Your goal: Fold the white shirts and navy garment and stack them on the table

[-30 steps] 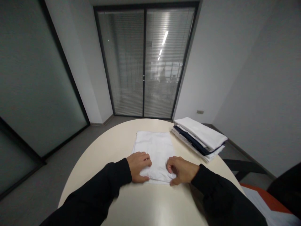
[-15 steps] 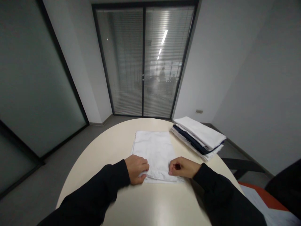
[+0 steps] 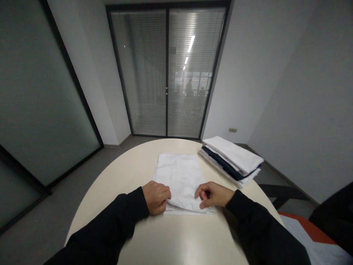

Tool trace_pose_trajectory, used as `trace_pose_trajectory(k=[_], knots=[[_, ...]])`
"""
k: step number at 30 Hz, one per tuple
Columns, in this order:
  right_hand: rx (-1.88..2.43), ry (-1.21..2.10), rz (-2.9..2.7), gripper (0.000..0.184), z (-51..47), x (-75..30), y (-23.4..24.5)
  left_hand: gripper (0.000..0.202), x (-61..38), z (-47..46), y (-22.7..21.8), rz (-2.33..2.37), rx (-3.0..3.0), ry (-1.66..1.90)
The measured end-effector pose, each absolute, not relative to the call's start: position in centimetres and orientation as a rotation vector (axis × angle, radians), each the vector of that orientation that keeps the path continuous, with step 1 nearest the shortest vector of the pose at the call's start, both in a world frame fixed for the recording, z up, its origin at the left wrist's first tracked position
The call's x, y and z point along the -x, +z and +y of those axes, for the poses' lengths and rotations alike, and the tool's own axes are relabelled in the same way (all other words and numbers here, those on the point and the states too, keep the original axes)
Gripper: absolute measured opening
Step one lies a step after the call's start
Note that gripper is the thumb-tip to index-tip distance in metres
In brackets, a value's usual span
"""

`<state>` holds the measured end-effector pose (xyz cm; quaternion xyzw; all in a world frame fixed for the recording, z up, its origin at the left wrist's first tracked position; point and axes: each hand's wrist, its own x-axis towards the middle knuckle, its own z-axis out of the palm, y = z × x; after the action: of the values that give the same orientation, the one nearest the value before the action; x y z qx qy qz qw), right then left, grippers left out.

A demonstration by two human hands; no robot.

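A folded white cloth [image 3: 180, 176] lies flat on the round table, its near edge slightly lifted and rumpled above a lower layer. At the near left corner my left hand [image 3: 156, 197] is closed, fingers curled over the edge of the cloth. The fingertips are partly hidden there. My right hand [image 3: 215, 194] rests at the near right corner, thumb and bent fingers apart, touching or just over the cloth. Nothing shows between its fingers.
A stack of folded white and dark blue cloths [image 3: 233, 158] sits at the table's [image 3: 118, 171] far right edge. Beyond the table stands a glass door with blinds [image 3: 167, 73]. At lower right, white fabric lies on something red [image 3: 311, 230].
Both hands have shifted slightly. The thumb and fingers of my right hand have spread apart, and the cloth's near edge now sits a little higher on the right. The stack is unchanged.
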<state>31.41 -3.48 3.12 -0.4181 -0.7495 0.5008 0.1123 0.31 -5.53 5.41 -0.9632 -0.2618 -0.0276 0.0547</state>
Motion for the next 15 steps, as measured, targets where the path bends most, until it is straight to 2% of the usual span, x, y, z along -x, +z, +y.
trace_pose_trajectory(k=[6, 9, 15], knots=[[1.207, 1.506, -2.245, 0.041, -3.9, -31.5, 3.0, 0.021, -0.5, -5.5, 5.4, -0.863, 2.953, 0.005], [1.185, 1.483, -2.287, 0.044, -4.1, -32.0, 3.4, 0.019, -0.5, -5.4, 5.5, -0.884, 2.958, 0.046], [1.211, 1.177, -2.388, 0.035, -4.2, -32.2, 4.4, 0.015, -0.4, -5.5, 5.9, -0.832, 2.985, 0.012]])
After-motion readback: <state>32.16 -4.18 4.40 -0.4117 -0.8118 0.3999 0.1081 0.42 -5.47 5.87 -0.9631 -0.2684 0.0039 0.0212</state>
